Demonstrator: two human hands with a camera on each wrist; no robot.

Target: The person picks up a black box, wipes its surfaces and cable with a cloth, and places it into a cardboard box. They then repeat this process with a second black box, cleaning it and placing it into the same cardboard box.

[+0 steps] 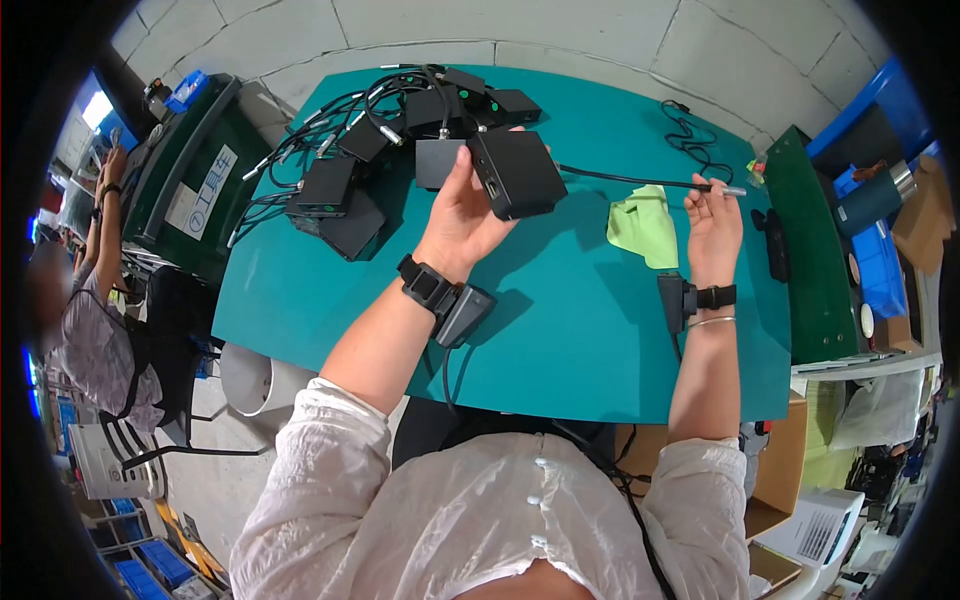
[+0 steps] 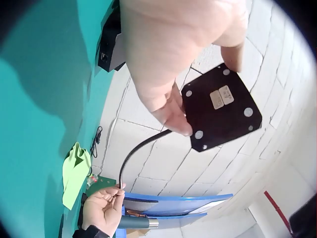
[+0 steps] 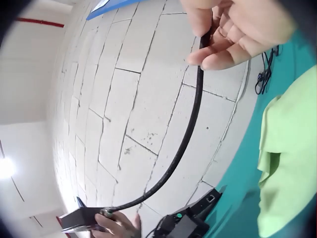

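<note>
My left hand (image 1: 460, 228) holds a square black box (image 1: 520, 172) up over the table, thumb on one side and fingers on another. The left wrist view shows the box's flat face (image 2: 223, 111) with round grey pads near its corners and two small labels. A black cable (image 1: 625, 178) runs from the box across to my right hand (image 1: 714, 228). Thumb and fingers of that hand pinch the cable close to its silver metal plug (image 1: 733, 191). In the right wrist view the cable (image 3: 187, 133) hangs in a curve between the hands.
Several black boxes (image 1: 328, 186) with tangled cables and silver plugs lie at the table's back left. A light green cloth (image 1: 643, 228) is near my right hand. Behind it lies a thin black cord (image 1: 697, 143). Green cabinets flank the teal table (image 1: 570, 330); another person is at far left.
</note>
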